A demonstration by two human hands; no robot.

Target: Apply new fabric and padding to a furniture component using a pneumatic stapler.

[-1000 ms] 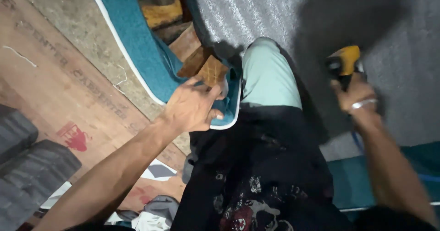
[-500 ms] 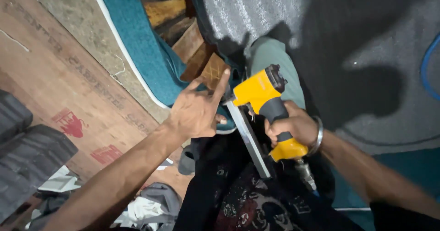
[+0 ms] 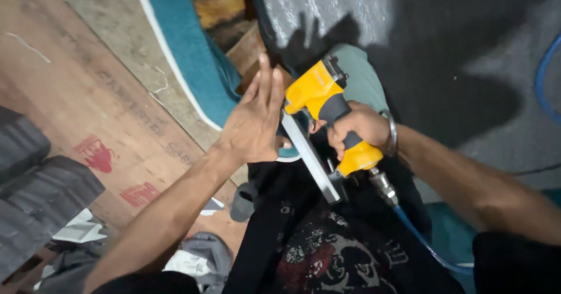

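Note:
My right hand [image 3: 356, 127] grips the dark handle of a yellow pneumatic nail gun [image 3: 318, 89], its long metal magazine [image 3: 310, 159] slanting down toward my lap and a blue air hose [image 3: 421, 241] trailing from its base. My left hand [image 3: 254, 122] is flat with fingers straight and together, pressed against the teal fabric panel with white piping [image 3: 187, 54], right beside the gun's nose. Wooden blocks [image 3: 245, 51] show just above the fingertips. A metal bangle [image 3: 390, 131] is on my right wrist.
A plywood sheet with red stamps [image 3: 99, 130] lies at left, with dark grey cushion pieces [image 3: 41, 183] at its lower left. Grey ribbed fabric [image 3: 327, 8] spreads at the top. My knee in pale green trousers [image 3: 362, 78] sits behind the gun. Cloth scraps [image 3: 198, 253] lie near my lap.
My right hand brought the nail gun from the far right to the middle, next to my left hand. My left hand went from gripping the fabric edge to a flat, straight-fingered press.

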